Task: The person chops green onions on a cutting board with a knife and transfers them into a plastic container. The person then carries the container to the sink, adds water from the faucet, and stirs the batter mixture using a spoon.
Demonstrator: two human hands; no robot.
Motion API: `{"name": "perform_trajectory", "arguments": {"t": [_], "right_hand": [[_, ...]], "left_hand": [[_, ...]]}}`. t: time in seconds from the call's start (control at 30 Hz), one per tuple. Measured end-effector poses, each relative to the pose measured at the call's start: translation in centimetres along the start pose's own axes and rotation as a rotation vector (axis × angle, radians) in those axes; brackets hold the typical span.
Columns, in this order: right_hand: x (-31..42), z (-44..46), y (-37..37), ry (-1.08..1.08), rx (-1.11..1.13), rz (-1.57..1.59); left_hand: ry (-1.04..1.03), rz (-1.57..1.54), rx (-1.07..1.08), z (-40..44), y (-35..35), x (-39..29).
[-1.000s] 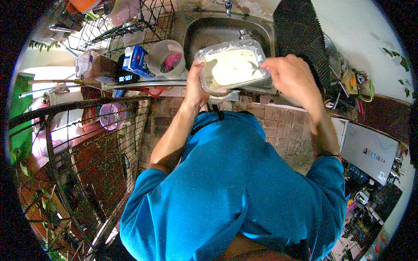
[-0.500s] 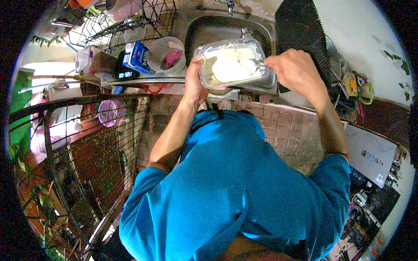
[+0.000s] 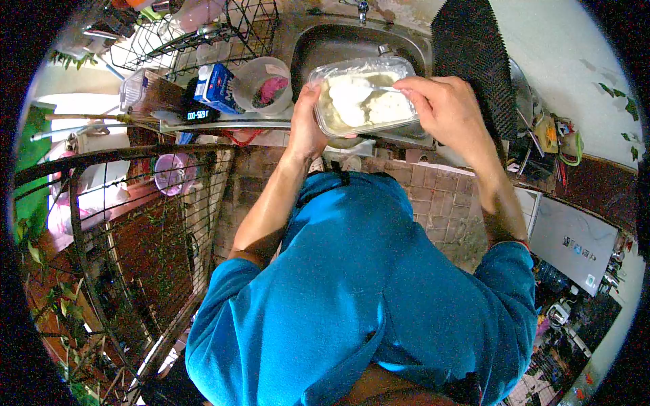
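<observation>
A clear plastic container [image 3: 330,124] with a creamy white food [image 3: 352,101] inside is held over the front of the sink. My left hand [image 3: 309,125] grips its left side, thumb on the rim and fingers underneath. In my right hand [image 3: 443,108] is the handle of a spoon [image 3: 384,88], pinched between thumb and fingers. The spoon's bowl end sits in the white food and is hard to make out against it.
Behind the container lies a metal sink [image 3: 325,47] with a faucet [image 3: 363,12]. Left of it stand a clear bucket [image 3: 244,81], a blue-and-white carton [image 3: 215,86] and a black wire rack [image 3: 237,34]. A black spiky mat [image 3: 470,61] leans on the right.
My right hand has moved left over the container, carrying the spoon further into it. The white food has shifted and its surface looks different. My left hand stays on the container.
</observation>
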State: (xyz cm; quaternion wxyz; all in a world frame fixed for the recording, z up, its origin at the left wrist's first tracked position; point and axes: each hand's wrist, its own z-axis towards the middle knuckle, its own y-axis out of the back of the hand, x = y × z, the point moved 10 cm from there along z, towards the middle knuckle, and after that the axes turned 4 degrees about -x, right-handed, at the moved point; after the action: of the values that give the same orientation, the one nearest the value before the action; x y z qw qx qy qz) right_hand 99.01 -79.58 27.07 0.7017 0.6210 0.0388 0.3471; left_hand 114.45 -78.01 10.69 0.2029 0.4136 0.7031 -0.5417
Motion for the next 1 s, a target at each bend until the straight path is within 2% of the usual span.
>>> {"name": "perform_trajectory", "arguments": {"t": [0.07, 0.17, 0.3, 0.37, 0.53, 0.63, 0.77, 0.83, 1.0], "right_hand": [[0.8, 0.2, 1.7, 0.052, -0.077, -0.212], [-0.2, 0.4, 0.4, 0.063, -0.034, -0.358], [-0.6, -0.2, -1.6, 0.051, 0.014, -0.233], [-0.2, -0.7, -3.1, 0.053, 0.146, -0.118], [1.0, -0.8, -1.0, 0.12, 0.149, -0.058], [0.9, -0.5, 0.4, 0.117, 0.063, -0.03], [2.4, -0.8, -1.9, 0.196, 0.142, -0.183], [1.9, -0.7, -1.4, 0.195, 0.045, -0.335], [0.0, 0.6, 1.7, 0.023, 0.03, -0.437]], "left_hand": [[0.022, -0.05, 0.068, 0.0, -0.6, 0.0], [0.048, -0.159, 0.062, 0.0, -0.5, -0.1], [0.04, -0.133, 0.079, 0.0, -0.8, -0.4], [0.029, -0.107, 0.055, 0.2, -0.3, -0.3], [0.059, -0.102, 0.077, 0.2, -0.2, -0.1], [0.041, -0.099, 0.064, 0.2, -0.4, -0.3], [0.032, -0.101, 0.016, 0.2, -0.2, -0.5], [0.039, -0.101, 0.031, 0.4, 0.0, -0.2], [0.045, -0.029, 0.037, 0.4, -0.3, -0.1]]}}
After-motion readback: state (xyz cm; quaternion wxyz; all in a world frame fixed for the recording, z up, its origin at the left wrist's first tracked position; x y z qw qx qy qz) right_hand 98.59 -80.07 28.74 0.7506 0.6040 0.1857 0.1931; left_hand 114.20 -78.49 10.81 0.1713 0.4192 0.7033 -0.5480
